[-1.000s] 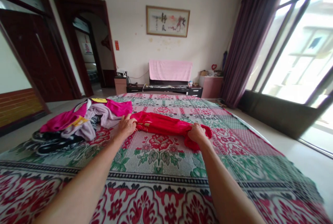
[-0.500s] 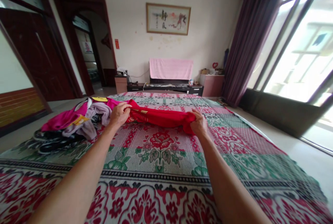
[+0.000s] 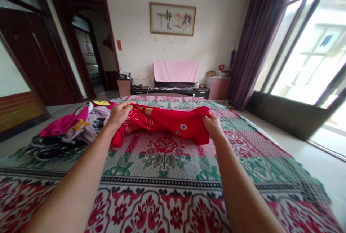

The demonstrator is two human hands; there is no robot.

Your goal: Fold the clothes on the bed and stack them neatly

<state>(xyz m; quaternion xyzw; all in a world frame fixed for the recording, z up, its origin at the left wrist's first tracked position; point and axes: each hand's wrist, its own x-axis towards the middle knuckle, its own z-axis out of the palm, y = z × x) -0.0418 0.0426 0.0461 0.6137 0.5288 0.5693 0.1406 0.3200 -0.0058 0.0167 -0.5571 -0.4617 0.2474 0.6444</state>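
A red garment [image 3: 167,119] with gold print and a small round white patch is stretched between my hands, its lower edge hanging close to the patterned bedspread. My left hand [image 3: 120,114] is closed on its upper left edge. At the upper right edge my right hand [image 3: 212,123] pinches the cloth. Whether it is a shirt cannot be made out from the folds. To the left of my left hand lies a heap of clothes, with a magenta piece [image 3: 63,121], a pale lilac piece [image 3: 96,117] and a black-and-white piece [image 3: 51,148].
The flowered bedspread [image 3: 162,170] covers the wide surface before me. Beyond stands a low black cabinet [image 3: 174,91] with a pink cloth [image 3: 175,70] draped above it. A purple curtain [image 3: 245,42] and a window [image 3: 305,49] are to the right, doorways to the left.
The red garment has been opened out from a narrow strip, showing more of its print and the white patch. My hands have moved farther apart, the left one leftward and the right one rightward.
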